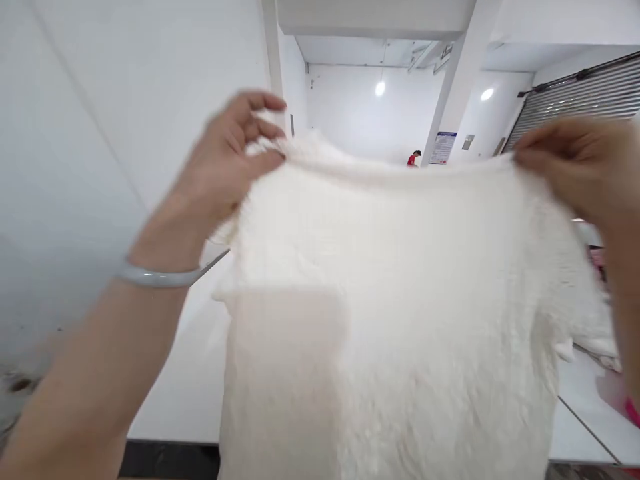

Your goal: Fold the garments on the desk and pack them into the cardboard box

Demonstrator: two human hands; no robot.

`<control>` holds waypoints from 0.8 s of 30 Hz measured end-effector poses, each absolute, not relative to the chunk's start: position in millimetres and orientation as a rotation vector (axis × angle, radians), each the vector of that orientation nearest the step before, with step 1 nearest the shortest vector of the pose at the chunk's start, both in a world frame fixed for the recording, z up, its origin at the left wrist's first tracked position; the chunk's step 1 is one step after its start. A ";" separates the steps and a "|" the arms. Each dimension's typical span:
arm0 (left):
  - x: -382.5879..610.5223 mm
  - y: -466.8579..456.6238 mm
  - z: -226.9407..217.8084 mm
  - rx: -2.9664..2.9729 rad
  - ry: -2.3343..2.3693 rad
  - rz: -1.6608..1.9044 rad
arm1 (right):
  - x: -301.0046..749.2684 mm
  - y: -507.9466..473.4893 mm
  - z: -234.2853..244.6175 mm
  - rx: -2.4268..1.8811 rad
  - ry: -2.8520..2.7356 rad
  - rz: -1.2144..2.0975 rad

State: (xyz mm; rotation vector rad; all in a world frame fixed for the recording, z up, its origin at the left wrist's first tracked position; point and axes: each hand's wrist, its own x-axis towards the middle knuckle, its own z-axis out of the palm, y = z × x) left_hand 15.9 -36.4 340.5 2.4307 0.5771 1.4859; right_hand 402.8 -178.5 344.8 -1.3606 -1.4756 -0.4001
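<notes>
Above the white table (175,387), I have a cream-white shirt (400,267) spread upright across my view, hanging between my two hands. My left hand (223,157) has its thumb and a finger nearly closed on the cloth at one end of the neckline, while the topmost finger stands apart, bent and clear of the fabric. My right hand (583,163) is blurred, but I make out thumb and fingertips pinched together on the opposite end; how its other fingers sit, I cannot tell. The neckline runs between both grips with a slight sag, and short sleeves droop at either side. The shirt's lower edge falls outside my view. A pale bangle (160,276) circles the left wrist. At the right, something bright pink (633,412) lies on the table. Far behind, I see a person in red (413,159) near a pillar bearing a notice (443,147).
</notes>
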 end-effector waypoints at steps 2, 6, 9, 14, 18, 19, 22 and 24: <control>37.9 3.8 304.5 2.337 0.634 1.376 | 419.8 -129.5 309.5 -1.437 -1.602 -0.357; 82.7 92.6 213.4 2.417 0.937 1.120 | 459.1 -25.8 218.0 -1.778 -1.733 -0.161; 112.5 139.1 141.3 2.483 1.297 0.857 | 471.1 28.3 145.9 -1.946 -1.747 -0.098; 141.1 169.6 52.8 2.500 1.448 0.598 | 471.6 59.9 60.2 -1.983 -1.909 -0.045; 156.0 176.9 23.5 2.601 1.403 0.486 | 463.9 66.0 23.3 -1.997 -1.994 -0.036; 159.0 176.7 18.6 2.627 1.385 0.462 | 460.2 65.1 14.4 -1.998 -2.005 -0.036; 160.6 170.3 3.4 2.674 1.340 0.355 | 449.5 50.2 -15.0 -2.026 -2.050 -0.034; 154.2 163.7 -6.0 2.684 1.327 0.279 | 447.4 30.7 -32.7 -2.066 -2.068 -0.054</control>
